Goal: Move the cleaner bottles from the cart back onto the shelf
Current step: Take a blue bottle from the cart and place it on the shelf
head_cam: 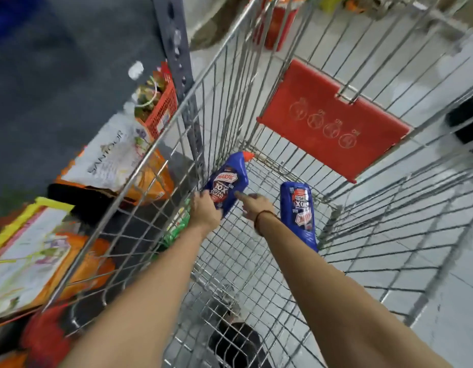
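Observation:
Two blue cleaner bottles lie in the wire shopping cart point(155, 160). The left bottle point(228, 179) has a red cap and points away from me; my left hand point(205, 211) grips its lower end. My right hand point(254, 205) hovers beside it with the index finger touching the same bottle's edge, and it holds nothing. The second blue bottle point(299, 211) lies to the right on the cart floor, partly hidden behind my right forearm. The shelf post point(177, 57) stands at the left of the cart.
Left of the cart, low shelves hold soap packs point(108, 158), orange packets point(155, 181) and a red basket point(161, 110). A red fold-down seat panel point(328, 123) hangs on the cart's far end. Grey tiled floor shows beyond.

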A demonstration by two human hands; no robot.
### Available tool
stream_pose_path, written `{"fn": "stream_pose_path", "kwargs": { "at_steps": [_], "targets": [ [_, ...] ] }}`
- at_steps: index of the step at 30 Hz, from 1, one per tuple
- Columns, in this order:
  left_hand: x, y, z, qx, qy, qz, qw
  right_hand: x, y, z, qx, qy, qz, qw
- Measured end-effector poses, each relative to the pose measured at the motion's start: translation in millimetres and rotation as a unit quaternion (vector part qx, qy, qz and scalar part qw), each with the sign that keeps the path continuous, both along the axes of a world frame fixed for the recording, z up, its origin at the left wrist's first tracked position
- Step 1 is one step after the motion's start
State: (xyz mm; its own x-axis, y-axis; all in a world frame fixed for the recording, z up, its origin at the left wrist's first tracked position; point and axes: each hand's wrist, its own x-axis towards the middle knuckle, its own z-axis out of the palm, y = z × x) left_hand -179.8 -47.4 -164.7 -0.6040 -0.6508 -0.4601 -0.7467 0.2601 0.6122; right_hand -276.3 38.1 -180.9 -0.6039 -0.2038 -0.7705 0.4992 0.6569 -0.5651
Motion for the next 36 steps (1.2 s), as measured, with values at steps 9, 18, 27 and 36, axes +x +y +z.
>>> {"fn": "stream_pose_path", "kwargs": {
  "at_steps": [9, 18, 27, 36],
  "targets": [
    [-1, -8, -19, 0.125, 0.016, 0.076, 0.989, 4, -13, -34, -0.067, -0.038, -0.060, 0.995],
    [34, -7, 23, 0.176, -0.045, 0.040, 0.982, 46, 23, 4, -0.175, -0.134, -0.096, 0.971],
    [72, -15, 174, 0.118, 0.095, -0.015, 0.988, 67, 34, 157, -0.339, -0.006, -0.064, 0.939],
    [177, -3, 310, 0.058, 0.311, 0.082, 0.945, 131, 7, 317, -0.469, 0.123, 0.070, 0.872]
  ]
}}
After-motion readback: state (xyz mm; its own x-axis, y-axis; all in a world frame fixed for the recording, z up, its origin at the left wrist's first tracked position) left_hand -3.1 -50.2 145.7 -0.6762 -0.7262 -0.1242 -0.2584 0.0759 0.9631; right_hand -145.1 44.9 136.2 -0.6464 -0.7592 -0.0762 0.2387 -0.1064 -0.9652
